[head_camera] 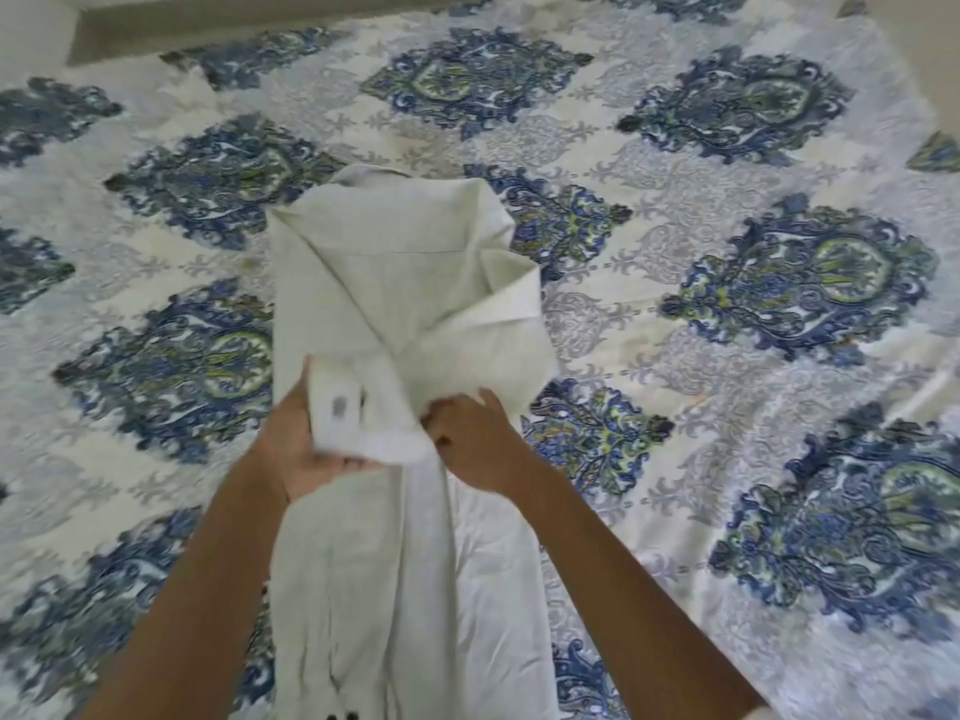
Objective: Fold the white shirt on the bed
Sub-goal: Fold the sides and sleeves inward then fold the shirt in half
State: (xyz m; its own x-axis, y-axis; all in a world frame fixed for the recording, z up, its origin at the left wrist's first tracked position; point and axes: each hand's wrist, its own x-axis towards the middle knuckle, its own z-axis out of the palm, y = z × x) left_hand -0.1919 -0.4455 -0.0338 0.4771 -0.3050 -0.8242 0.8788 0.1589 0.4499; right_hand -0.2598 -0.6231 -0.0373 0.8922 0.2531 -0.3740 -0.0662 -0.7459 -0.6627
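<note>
The white shirt (395, 283) lies lengthwise on the bed (727, 356), its collar end far from me and its lower part running down between my forearms to the frame's bottom edge. My left hand (298, 449) grips a bunched fold of the shirt with a small grey label on it, lifted off the cover. My right hand (478, 439) pinches the cloth right beside it at the shirt's middle. Dark buttons show at the bottom edge.
A quilted bedspread with blue and green medallions covers the bed on all sides of the shirt. A beige wall base (208, 23) runs along the far top left, beyond the bed's edge.
</note>
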